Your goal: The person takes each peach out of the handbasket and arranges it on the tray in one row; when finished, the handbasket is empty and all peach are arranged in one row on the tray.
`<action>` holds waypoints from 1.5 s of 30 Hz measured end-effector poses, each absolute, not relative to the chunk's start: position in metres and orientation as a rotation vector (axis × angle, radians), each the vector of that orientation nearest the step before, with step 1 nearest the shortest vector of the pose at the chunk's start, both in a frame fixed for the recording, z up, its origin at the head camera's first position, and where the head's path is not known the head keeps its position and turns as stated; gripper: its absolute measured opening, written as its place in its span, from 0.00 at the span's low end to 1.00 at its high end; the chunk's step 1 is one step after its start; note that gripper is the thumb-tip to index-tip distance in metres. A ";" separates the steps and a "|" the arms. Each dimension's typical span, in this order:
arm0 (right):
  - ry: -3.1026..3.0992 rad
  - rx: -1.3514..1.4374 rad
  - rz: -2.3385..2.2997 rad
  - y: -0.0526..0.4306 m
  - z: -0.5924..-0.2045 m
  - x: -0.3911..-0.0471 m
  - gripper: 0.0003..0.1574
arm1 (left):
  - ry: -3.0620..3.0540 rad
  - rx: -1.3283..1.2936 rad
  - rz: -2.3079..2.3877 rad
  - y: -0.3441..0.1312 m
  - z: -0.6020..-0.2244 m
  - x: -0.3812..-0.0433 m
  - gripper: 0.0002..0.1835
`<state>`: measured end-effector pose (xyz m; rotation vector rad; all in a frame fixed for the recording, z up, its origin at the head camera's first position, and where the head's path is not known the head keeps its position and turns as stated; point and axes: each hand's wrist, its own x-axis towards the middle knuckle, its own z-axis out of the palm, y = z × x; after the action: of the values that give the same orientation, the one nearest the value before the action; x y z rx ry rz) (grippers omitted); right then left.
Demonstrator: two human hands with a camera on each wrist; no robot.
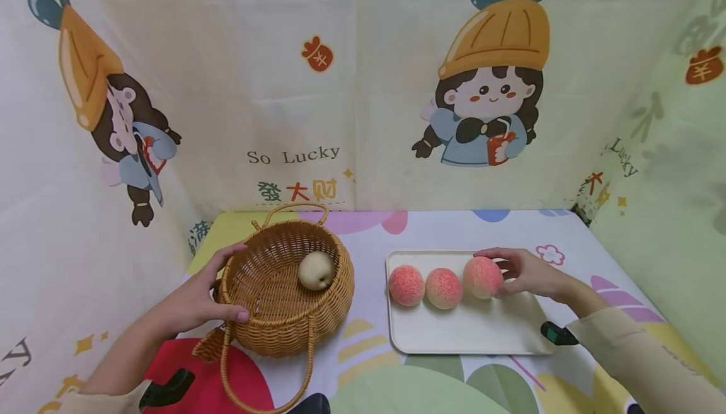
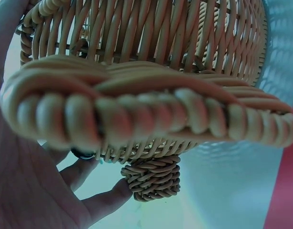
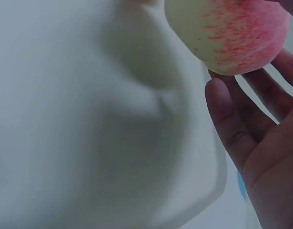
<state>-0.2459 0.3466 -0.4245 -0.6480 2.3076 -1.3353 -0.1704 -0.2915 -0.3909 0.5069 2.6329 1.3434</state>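
Note:
My left hand (image 1: 195, 297) grips the left rim of a round wicker basket (image 1: 334, 313), thumb over the edge. Inside the basket, against its right wall, lies a pale yellowish pear-like fruit (image 1: 316, 271). The left wrist view shows the woven basket side (image 2: 151, 28) close up, part of the hand hidden behind it. To the right, my right hand (image 1: 530, 272) holds a pink-and-cream peach (image 1: 483, 277) over a white tray (image 1: 476, 335); contact with the tray is unclear. Two more peaches, one at the left (image 1: 406, 285) and one in the middle (image 1: 444, 288), rest on the tray.
The basket's front handle (image 1: 309, 363) hangs down toward me, and its back handle (image 1: 295, 206) stands behind the rim. A patterned cloth (image 1: 363, 370) covers the table. Printed curtains (image 1: 386, 86) enclose the back and sides.

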 end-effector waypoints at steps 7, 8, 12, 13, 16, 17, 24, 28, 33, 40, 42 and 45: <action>2.296 -0.731 -1.274 0.348 -0.437 -0.245 0.43 | 2.646 0.494 1.320 -0.291 -0.391 -0.171 0.59; 2.299 -0.740 -1.265 0.347 -0.438 -0.245 0.43 | 2.652 0.497 1.314 -0.291 -0.390 -0.171 0.59; 2.309 -0.747 -1.252 0.345 -0.440 -0.246 0.44 | 2.668 0.492 1.298 -0.291 -0.389 -0.171 0.59; 2.305 -0.744 -1.257 0.345 -0.440 -0.246 0.44 | 2.668 0.492 1.297 -0.291 -0.388 -0.170 0.60; 2.292 -0.742 -1.268 0.344 -0.441 -0.246 0.44 | 2.670 0.491 1.297 -0.290 -0.387 -0.169 0.60; 2.286 -0.743 -1.272 0.344 -0.441 -0.247 0.44 | 2.669 0.491 1.299 -0.291 -0.387 -0.169 0.60; 2.282 -0.787 -1.124 0.341 -0.428 -0.249 0.49 | 2.647 0.478 1.321 -0.291 -0.388 -0.170 0.61; 2.321 -0.739 -0.954 0.329 -0.397 -0.255 0.59 | 2.649 0.473 1.317 -0.291 -0.388 -0.169 0.61; 2.286 -0.653 -0.837 0.308 -0.354 -0.263 0.67 | 2.651 0.507 1.320 -0.289 -0.391 -0.170 0.59; 2.337 -0.745 -0.797 0.276 -0.331 -0.264 0.64 | 2.658 0.497 1.313 -0.288 -0.393 -0.170 0.60; 2.351 -0.805 -0.818 0.258 -0.326 -0.265 0.61 | 2.666 0.490 1.306 -0.288 -0.392 -0.170 0.60; 2.382 -0.941 -0.841 0.222 -0.315 -0.267 0.56 | 2.672 0.492 1.299 -0.289 -0.391 -0.170 0.60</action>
<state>-0.2672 0.2223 -0.3151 -0.9412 2.3817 -0.8407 -0.1699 -0.2891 -0.3912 0.4924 2.6723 1.2995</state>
